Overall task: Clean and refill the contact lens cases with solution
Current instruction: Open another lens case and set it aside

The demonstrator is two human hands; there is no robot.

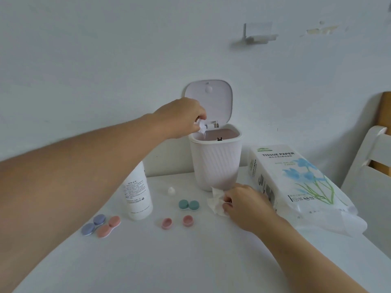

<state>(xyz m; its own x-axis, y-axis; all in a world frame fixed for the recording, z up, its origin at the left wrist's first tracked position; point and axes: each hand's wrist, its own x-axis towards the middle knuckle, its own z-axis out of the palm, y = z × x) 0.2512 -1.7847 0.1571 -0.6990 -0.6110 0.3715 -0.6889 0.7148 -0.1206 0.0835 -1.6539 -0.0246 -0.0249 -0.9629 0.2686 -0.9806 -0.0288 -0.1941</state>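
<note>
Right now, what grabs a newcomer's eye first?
The left hand tipping a small white case over the open bin at the back of the table. Next, the right hand pinching a crumpled tissue by the bin's base, beside the tissue pack. Coloured lens cases lie near the white bottle.

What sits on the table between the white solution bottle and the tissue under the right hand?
In the head view, between the solution bottle and the tissue lie a small white cap, the green lens case, and two loose pink lids.
</note>
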